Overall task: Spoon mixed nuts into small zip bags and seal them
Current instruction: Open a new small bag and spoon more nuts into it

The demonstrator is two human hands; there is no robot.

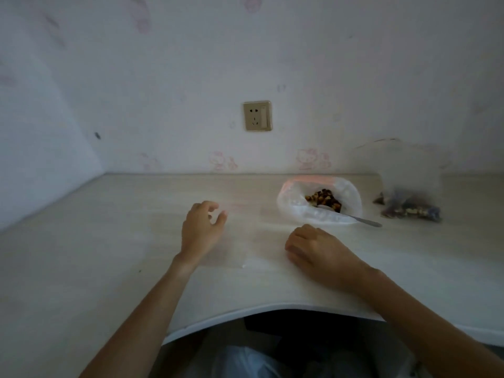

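A pale wood-grain surface (109,241) runs up to a wall papered with faint pink cartoon cats; no lettering on the paper can be read. A beige wall socket (257,115) sits on the wall above the surface, with no brand mark legible.

The left hand (200,230) hovers or rests lightly over a flat, clear small zip bag (231,249) lying on the surface; its fingers are loosely curled and apart, holding nothing that can be made out. The right hand (313,252) lies knuckles-up just right of that bag, fingers curled under; whether it pinches the bag's edge cannot be told.

Beyond the right hand stands a large clear plastic bag (319,200) with its mouth rolled open, a heap of mixed nuts (323,199) inside. A metal spoon (354,217) rests with its bowl in the nuts and its handle sticking out over the bag's rim toward the right. Farther right, well apart from the hands, lies a filled bag of nuts (409,205), blurred, with no print visible on it.
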